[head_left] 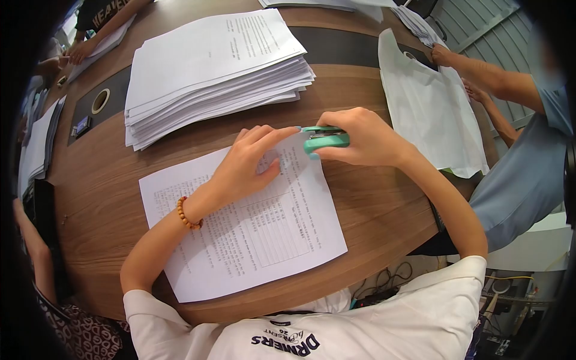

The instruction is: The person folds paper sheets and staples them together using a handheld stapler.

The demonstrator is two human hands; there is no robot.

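Observation:
A printed sheet point(282, 231) with text and a table lies in front of me on the wooden table, turned slightly. My right hand point(363, 138) is wrapped round a mint-green stapler point(327, 141), whose jaws sit at the sheet's upper right corner. Fingers spread, my left hand point(255, 156) rests on the upper part of the sheet. Its index finger reaches to the front tip of the stapler. A beaded bracelet point(187, 214) circles my left wrist. Whether more pages lie under the top sheet I cannot tell.
Just beyond stands a thick stack of printed papers point(210, 78). A tape roll point(101, 101) and a small dark device point(81, 126) lie to its left. On the right, a co-worker's hand point(443, 55) is near a large white sheet point(420, 108). Other people sit around the table point(102, 240).

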